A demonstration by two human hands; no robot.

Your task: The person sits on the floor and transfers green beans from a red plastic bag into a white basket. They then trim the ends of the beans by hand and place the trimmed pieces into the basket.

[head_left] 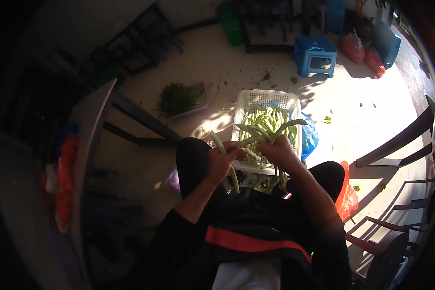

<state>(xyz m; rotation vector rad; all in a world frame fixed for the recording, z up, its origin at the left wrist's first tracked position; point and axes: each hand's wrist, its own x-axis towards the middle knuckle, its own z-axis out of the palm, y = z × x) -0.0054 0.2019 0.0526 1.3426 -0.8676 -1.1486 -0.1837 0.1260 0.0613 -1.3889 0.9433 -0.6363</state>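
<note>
My left hand [223, 161] is closed around a long pale green bean pod [235, 179], which sticks out above and below the fingers. To its right, my right hand [280, 152] grips a bunch of green bean pods [288, 125] whose ends fan out over the fingers. A shorter pod [251, 153] lies between the two hands; which hand bears it, I cannot tell. Below and beyond the hands stands a white perforated plastic basket [268, 95] with many pods [266, 119] in it. My hands hide part of its near side.
A blue plastic bag [310, 136] touches the basket's right side. At the left, leafy greens [177, 97] fill a purple tray [205, 95] near a table [98, 119]. A blue stool [315, 50] stands at the back right. An orange-red bag [348, 199] lies by my right knee, near a chair [384, 250].
</note>
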